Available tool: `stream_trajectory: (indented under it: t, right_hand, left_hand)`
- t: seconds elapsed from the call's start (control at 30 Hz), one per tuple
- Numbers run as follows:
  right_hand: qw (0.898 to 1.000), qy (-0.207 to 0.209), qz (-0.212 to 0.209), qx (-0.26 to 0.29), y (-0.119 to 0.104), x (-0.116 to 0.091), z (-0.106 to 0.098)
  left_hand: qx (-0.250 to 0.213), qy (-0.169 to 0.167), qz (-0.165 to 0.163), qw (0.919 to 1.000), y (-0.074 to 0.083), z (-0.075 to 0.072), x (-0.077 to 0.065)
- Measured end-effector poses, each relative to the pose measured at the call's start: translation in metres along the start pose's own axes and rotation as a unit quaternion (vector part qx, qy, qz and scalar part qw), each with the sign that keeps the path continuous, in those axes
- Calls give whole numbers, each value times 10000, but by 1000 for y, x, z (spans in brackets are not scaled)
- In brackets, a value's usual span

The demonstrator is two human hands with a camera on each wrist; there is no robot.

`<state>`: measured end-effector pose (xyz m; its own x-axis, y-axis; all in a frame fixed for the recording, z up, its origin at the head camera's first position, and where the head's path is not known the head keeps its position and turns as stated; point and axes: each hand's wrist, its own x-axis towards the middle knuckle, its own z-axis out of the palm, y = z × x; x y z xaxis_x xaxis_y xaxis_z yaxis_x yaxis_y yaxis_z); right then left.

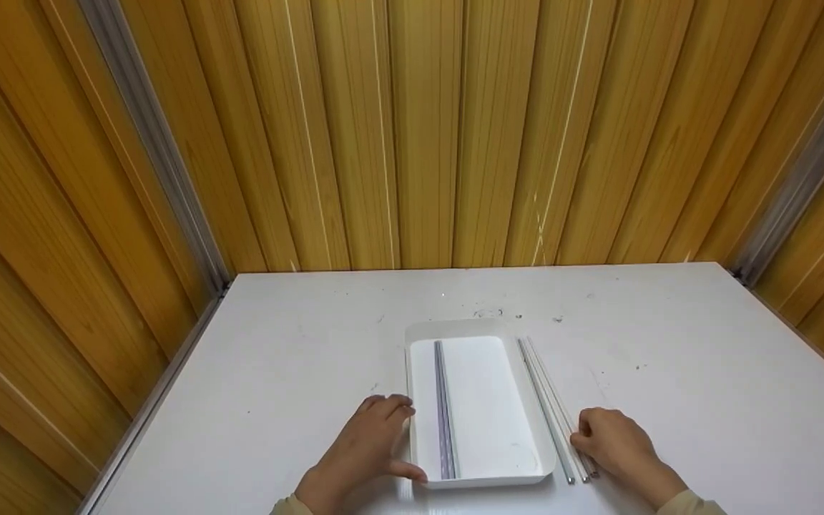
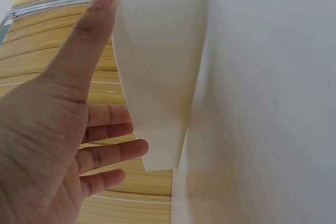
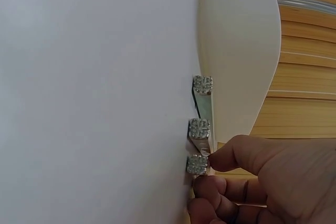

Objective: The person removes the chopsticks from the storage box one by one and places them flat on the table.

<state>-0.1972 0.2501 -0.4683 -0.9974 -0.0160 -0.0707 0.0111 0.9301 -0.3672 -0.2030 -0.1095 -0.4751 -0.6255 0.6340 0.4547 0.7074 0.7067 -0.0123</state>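
Observation:
A white rectangular tray [image 1: 487, 481] lies on the table with a couple of slim purple and pale green chopsticks [image 1: 445, 422] lengthwise inside, left of its middle. My left hand [image 1: 368, 445] is at the tray's left side, fingers spread and thumb by the near corner; the left wrist view shows the tray's outer wall [image 2: 157, 72] beside the extended fingers. Along the tray's right side lie three chopsticks [image 1: 549, 408] with square, patterned metal ends. My right hand [image 1: 619, 443] pinches the outermost chopstick [image 3: 198, 164] near its end between thumb and fingers.
The white table [image 1: 297, 357] has small dark marks behind the tray. Wood-patterned panels [image 1: 426, 143] rise at the back and both sides, with grey metal posts [image 1: 162, 136] at the corners.

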Motion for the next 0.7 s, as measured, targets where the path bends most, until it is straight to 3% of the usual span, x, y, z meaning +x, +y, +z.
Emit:
stream_trajectory:
  t: [0.3,0.7]
  right_hand:
    - [10000,-50,3,34,0,-1,-1]
    - [10000,-33,21,27,0,-3,-2]
  left_hand:
    - [-286,-143,-138,9994,1,-2,-1]
    - [-224,-171,-91,9996,2,-4,0]
